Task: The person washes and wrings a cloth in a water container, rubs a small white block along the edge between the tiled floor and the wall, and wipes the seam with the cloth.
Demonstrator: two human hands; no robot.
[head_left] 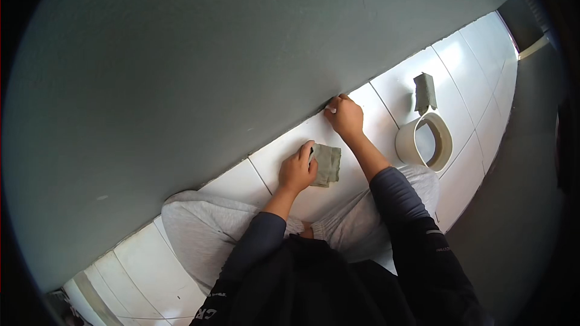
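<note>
My left hand (296, 170) is closed at the left edge of a folded grey-green sheet (327, 166), which looks like sandpaper or stiff cloth, just above the white tiles. A small dark patch shows between the fingers and the sheet. Farther up and to the right, my right hand (346, 116) has its fingers bent together against the foot of the grey wall, where it meets the floor. Whatever those fingers pinch, if anything, is hidden. To the right of it, a cream-white tub (409, 145) with liquid inside stands on the tiles.
A second folded grey-green piece (425, 92) rests on the floor beyond the tub. The grey wall (181, 72) runs diagonally along the tiled floor (238, 182). My crossed legs (208, 220) in light grey trousers lie close to both hands. Darker ground borders the tiles at right.
</note>
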